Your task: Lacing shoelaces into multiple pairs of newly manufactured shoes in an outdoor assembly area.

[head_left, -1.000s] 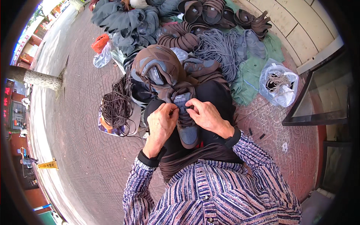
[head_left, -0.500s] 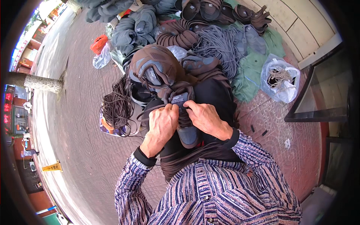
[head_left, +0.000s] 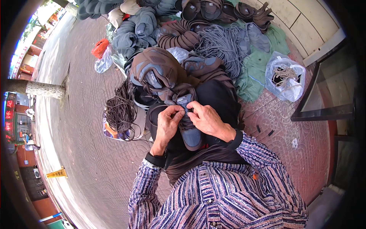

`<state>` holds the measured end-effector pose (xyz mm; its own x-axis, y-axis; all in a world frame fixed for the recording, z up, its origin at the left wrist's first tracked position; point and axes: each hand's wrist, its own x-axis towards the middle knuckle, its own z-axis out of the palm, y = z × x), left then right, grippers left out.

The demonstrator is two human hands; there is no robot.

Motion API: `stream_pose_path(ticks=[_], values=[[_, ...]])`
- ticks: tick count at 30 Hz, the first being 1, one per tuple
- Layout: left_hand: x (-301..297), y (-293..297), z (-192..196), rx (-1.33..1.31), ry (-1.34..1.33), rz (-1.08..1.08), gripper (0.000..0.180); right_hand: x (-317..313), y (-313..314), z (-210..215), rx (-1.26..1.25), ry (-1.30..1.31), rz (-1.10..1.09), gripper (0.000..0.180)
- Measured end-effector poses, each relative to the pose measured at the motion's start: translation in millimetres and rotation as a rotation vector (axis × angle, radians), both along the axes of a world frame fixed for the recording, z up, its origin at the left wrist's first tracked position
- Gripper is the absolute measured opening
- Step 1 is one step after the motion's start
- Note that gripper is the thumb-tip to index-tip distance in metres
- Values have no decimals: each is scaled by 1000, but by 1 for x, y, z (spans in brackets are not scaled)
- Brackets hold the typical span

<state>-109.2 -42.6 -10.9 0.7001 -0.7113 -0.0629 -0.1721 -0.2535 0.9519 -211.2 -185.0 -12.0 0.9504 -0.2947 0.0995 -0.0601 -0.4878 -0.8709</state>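
Observation:
A brown and grey-blue shoe [head_left: 191,138] rests on my lap, toe toward me, with its labelled tongue [head_left: 184,100] showing. My left hand [head_left: 168,123] is closed, thumb and forefinger pinching a brown shoelace [head_left: 151,116] over the shoe's opening; the lace loops out to the left. Across from it, my right hand [head_left: 207,120] grips the right eyelet edge of the same shoe, its fingertips close to the left ones. The lace's tip is hidden by the fingers. Just beyond lies another brown shoe [head_left: 156,70] with blue-grey panels.
Brown laces [head_left: 120,110] hang in a bundle at the left. Grey laces [head_left: 221,45], stacked brown shoe uppers [head_left: 179,36] and grey ones [head_left: 133,28] lie ahead, partly on green cloth [head_left: 253,72]. At the right are a clear plastic bag [head_left: 285,78] and a dark-framed glass door [head_left: 320,99].
My left hand has turned and shifted slightly down, its fingertips now nearer the right ones over the shoe. My right hand stays at the eyelet edge.

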Motion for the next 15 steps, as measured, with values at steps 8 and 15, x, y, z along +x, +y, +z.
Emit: stream_pose_path(ticks=[8, 15], values=[[-10, -3, 21, 227, -570, 87, 12, -2, -4, 7, -357, -73, 29, 24], [-16, -8, 25, 182, -420, 136, 9, 5, 4, 5, -234, -30, 31, 15]])
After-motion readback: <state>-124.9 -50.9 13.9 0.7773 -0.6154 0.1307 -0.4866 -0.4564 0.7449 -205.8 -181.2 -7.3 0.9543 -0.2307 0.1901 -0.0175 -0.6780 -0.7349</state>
